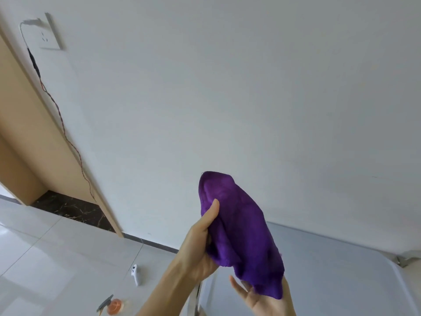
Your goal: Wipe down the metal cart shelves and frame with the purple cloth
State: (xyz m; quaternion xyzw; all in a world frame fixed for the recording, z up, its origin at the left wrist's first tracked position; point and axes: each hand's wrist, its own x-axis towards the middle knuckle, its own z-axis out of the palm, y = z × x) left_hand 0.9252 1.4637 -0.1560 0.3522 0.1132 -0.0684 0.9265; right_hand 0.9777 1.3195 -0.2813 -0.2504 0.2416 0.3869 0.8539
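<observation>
No legible writing, brand or label appears on any item in view.

Far left: a wall socket (49, 34) sits high on the white wall (227, 87), beside a tan door frame (43, 124). A thin red-and-black cord (66, 137) hangs down along that frame. On the pale tiled floor (45, 247) below lie a small white controller (135, 274) and, at the bottom edge, an orange spray bottle (114, 305) with a grey trigger head.

Centre: the left hand (200, 249) is raised, fingers curled closed around the near edge of the purple cloth (239, 231), thumb pressed flat against the fabric. The cloth is bunched and held in the air in front of the wall, above the near left corner of the cart.

Right of centre: the right hand (262, 297) is open, palm up, fingers spread; the cloth's lower end rests on it. It supports rather than pinches.

Right: the grey metal cart shelf (341, 270) lies below the hands. Its rounded far corner stands near the wall; one chrome post (197, 297) shows at its left edge.
</observation>
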